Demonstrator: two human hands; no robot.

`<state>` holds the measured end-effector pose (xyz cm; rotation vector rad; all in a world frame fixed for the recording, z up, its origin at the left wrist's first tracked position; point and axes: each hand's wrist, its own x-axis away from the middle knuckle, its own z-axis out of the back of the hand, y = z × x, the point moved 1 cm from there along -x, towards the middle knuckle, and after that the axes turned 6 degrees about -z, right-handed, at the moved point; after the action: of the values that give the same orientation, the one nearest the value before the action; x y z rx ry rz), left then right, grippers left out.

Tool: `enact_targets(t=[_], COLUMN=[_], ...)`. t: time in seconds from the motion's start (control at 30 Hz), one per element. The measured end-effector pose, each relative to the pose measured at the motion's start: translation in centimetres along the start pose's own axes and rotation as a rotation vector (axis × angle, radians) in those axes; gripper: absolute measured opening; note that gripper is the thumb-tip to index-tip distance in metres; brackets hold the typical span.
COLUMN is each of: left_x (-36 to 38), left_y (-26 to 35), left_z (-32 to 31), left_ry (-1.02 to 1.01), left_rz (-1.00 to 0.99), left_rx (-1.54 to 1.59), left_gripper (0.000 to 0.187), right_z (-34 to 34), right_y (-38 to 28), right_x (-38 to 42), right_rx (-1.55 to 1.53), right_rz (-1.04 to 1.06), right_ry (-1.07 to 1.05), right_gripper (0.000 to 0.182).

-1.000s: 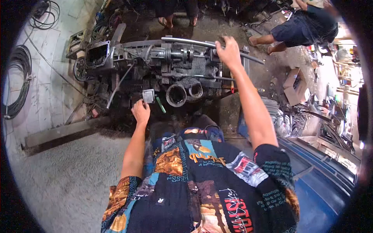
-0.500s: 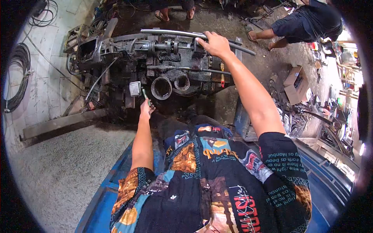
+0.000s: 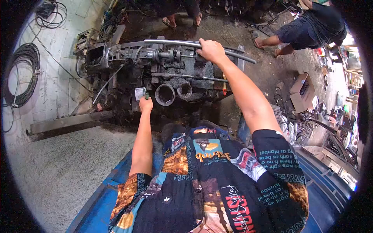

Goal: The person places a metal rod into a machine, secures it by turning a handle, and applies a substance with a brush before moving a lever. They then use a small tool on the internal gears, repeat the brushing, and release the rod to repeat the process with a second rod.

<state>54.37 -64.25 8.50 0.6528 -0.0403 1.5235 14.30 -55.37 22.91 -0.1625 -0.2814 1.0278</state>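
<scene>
A long metal rod (image 3: 169,42) lies over the top of a dark, greasy machine (image 3: 175,73). My right hand (image 3: 212,51) is closed around its middle part. Lower down, my left hand (image 3: 145,104) grips a small tool with a green handle (image 3: 147,96); its working end is too small to make out. Just beside that hand is a small pale rectangular container (image 3: 140,93). Two round metal openings, a larger one (image 3: 165,95) and a smaller one (image 3: 185,90), face up at the machine's near side.
Coiled black cable (image 3: 24,73) hangs at the far left. A crate (image 3: 84,40) stands behind the machine. An open cardboard box (image 3: 303,93) and scattered metal parts lie right. One person (image 3: 311,29) is at the upper right; another person's feet (image 3: 169,22) show at the top.
The view has shifted, so the machine appears slightly lower and further right. My left hand has closed more fully around the green handle and is nearer the pale container. My right hand stays on the rod.
</scene>
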Motion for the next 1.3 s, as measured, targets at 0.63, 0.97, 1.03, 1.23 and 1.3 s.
enact_targets(t=[0.63, 0.97, 1.03, 1.23, 1.3], left_x=[-0.1, -0.1, 0.2, 0.5, 0.8], left_y=[-0.2, -0.7, -0.5, -0.1, 0.1], left_z=[0.0, -0.5, -0.3, 0.2, 0.2], left_ry=[-0.055, -0.077, -0.077, -0.102, -0.101], left_rz=[-0.023, -0.033, -0.043, -0.014, 0.014], left_rx=[-0.089, -0.089, -0.103, -0.118, -0.113], left_gripper=[0.038, 0.042, 0.042, 0.045, 0.046], right_z=[-0.2, -0.1, -0.1, 0.3, 0.2], right_y=[0.5, 0.7, 0.6, 0.5, 0.5], right_x=[0.3, 0.4, 0.5, 0.6, 0.5], right_rx=[0.006, 0.003, -0.005, -0.024, -0.017], right_rz=[-0.049, -0.078, -0.092, -0.132, -0.133], right_ry=[0.072, 0.072, 0.096, 0.085, 0.09], right_gripper=[0.037, 0.041, 0.042, 0.038, 0.037])
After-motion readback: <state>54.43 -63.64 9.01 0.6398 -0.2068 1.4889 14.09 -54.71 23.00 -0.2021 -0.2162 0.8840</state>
